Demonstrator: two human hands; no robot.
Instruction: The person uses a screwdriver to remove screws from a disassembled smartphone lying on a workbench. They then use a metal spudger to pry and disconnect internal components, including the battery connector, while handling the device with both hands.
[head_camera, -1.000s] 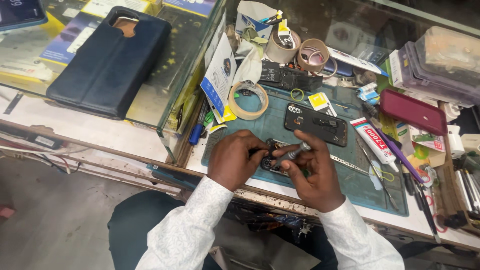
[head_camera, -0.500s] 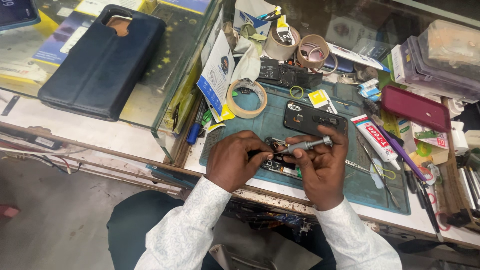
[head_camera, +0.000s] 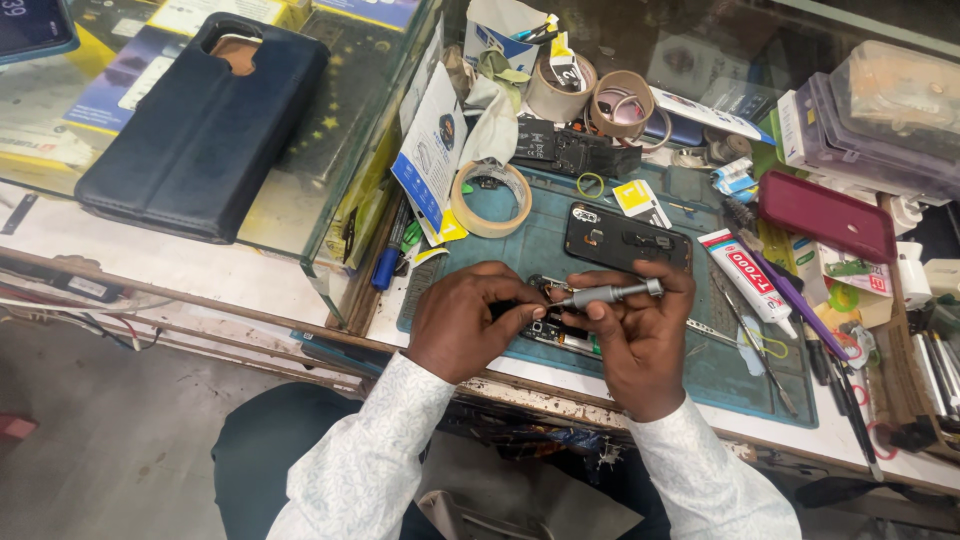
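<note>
Bench inventory, as seen from your head camera.

1. Your right hand: clenched around a grey metal screwdriver, which lies nearly level with its cap end toward the right, over the opened phone.
2. Your left hand: fingers curled down onto the opened phone, pinning it; the hand covers the phone's left end. Both hands touch over it.
3. Opened phone: flat on the blue-green work mat, close to the mat's near edge and the bench's front lip. Little room lies between your wrists and that edge.
4. Dark phone back panel: flat on the mat just beyond your right hand, nearly touching the fingertips.
5. Roll of tan tape: on the mat's far left corner, beyond your left hand, near but apart.
6. White glue tube and purple-handled tool: lying aslant to the right of your right hand. A strip of bare mat between them and your hand is the widest open room.
7. Maroon phone case: far right, well apart.
8. Glass counter: its upright edge bounds the mat on the left; a dark blue flip case lies on top.
</note>
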